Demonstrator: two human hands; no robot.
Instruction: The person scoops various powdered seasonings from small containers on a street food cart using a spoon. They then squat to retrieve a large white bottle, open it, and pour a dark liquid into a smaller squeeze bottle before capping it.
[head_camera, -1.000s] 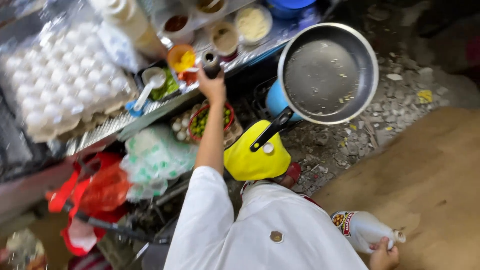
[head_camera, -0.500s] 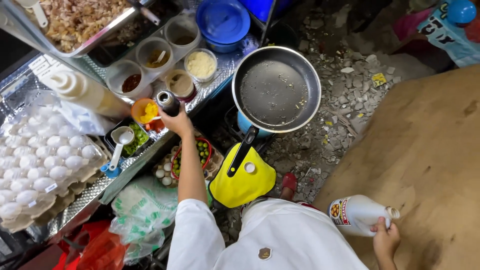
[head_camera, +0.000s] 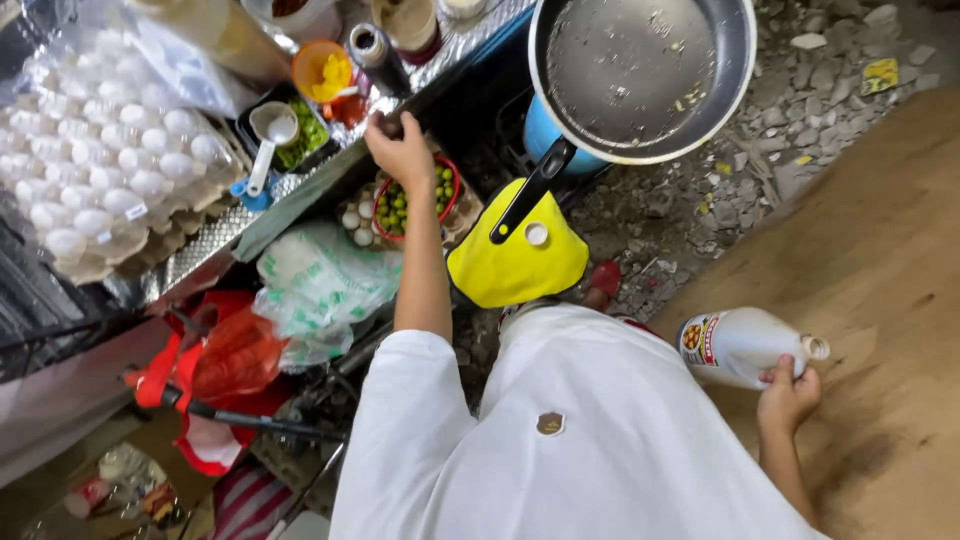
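Head view, looking down. Right hand (head_camera: 787, 395) is wrapped around the neck of a translucent white plastic bottle with a red-and-yellow label (head_camera: 738, 345), low by the right hip. Bottle lies tilted near horizontal, open mouth pointing right, over a bare brown board surface (head_camera: 880, 280). Grip is firm, fingers curled under the neck.

Left hand (head_camera: 400, 150) is stretched forward at the edge of the foil-covered counter (head_camera: 200, 255), fingers curled around a small dark round object (head_camera: 390, 124); can't tell what it is. Just beyond the fingertips stands a dark cylindrical metal shaker (head_camera: 372, 50), not touched. Beside that, an orange plastic cup with yellow contents (head_camera: 322, 70).

Below the left wrist: a red-rimmed basket of small green fruits (head_camera: 415, 200) with small white eggs next to it. Left of the hand: a white plastic scoop (head_camera: 268, 135) in a black tray of chopped greens, then stacked cardboard trays of white eggs under clear plastic (head_camera: 100, 150).

Between the two arms: a yellow plastic jug with a white cap (head_camera: 520, 260), partly covered by the black handle of a round grey frying pan (head_camera: 640, 70), which sits on a blue burner, greasy, with a few crumbs. Rubble-strewn ground to the right of the pan. Red plastic bags (head_camera: 220, 360) lie at lower left.
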